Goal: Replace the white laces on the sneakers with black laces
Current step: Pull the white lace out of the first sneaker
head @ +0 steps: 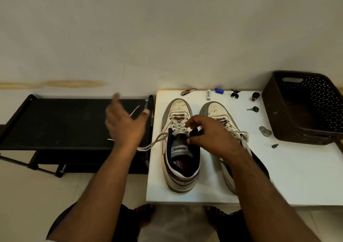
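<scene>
Two worn white sneakers stand side by side on a white table, toes pointing away from me. On the left sneaker, the white lace is loosened at the top, and its strands trail left off the table, passing under my left wrist. My left hand hovers over the black rack, blurred, with fingers spread. Thin lace ends show beside it. My right hand pinches the dark collar at the left sneaker's top eyelets. My right forearm partly hides the right sneaker, which keeps its white lace.
A black rack stands left of the table. A brown perforated basket sits at the table's right. Small items line the far edge: a nail clipper, a battery, a blue cap, a key and a screw.
</scene>
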Demonstrator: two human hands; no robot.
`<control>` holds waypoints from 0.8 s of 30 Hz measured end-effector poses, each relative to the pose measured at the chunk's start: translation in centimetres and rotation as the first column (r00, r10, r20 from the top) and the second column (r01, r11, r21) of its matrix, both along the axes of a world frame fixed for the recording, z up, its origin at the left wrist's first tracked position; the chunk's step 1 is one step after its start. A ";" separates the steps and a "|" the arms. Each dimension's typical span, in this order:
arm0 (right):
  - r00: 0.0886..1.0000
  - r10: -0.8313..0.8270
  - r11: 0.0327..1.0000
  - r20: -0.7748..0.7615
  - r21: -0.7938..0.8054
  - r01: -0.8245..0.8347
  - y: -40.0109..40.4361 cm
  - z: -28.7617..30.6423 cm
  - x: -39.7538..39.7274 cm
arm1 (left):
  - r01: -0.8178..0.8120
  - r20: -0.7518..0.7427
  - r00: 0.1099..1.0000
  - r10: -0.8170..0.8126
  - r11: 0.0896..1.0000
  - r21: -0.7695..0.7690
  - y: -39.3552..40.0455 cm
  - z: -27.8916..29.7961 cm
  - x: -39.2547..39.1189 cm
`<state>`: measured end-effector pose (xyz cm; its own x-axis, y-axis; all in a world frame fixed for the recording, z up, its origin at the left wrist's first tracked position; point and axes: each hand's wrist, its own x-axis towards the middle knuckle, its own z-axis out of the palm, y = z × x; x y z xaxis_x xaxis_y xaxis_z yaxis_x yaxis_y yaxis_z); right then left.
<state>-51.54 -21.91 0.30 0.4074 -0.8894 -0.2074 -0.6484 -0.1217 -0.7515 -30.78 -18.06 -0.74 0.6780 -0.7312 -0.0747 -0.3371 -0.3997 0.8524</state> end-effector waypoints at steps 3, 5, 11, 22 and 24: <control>1.000 0.006 0.987 0.016 -0.163 -0.003 0.2 -0.7 1.3 | 0.424 -0.170 0.899 -0.405 0.901 0.093 0.2 0.4 -2.7; 0.999 0.026 0.973 -0.021 -0.228 -0.030 0.3 -1.1 2.0 | 0.491 -0.152 0.868 -0.473 0.864 0.113 0.3 0.4 -3.2; 0.962 -0.236 0.947 0.137 -0.189 0.259 0.0 -1.3 2.0 | 0.482 -0.134 0.874 -0.466 0.865 0.137 0.4 0.7 -1.9; 0.991 -0.128 0.967 0.040 -0.217 0.134 0.4 -1.1 3.5 | 0.443 -0.115 0.895 -0.431 0.890 0.107 0.1 0.6 -2.0; 0.918 -0.317 0.905 0.238 -0.213 0.368 0.1 -0.6 2.7 | 0.485 -0.105 0.874 -0.475 0.868 0.104 0.2 0.7 -1.7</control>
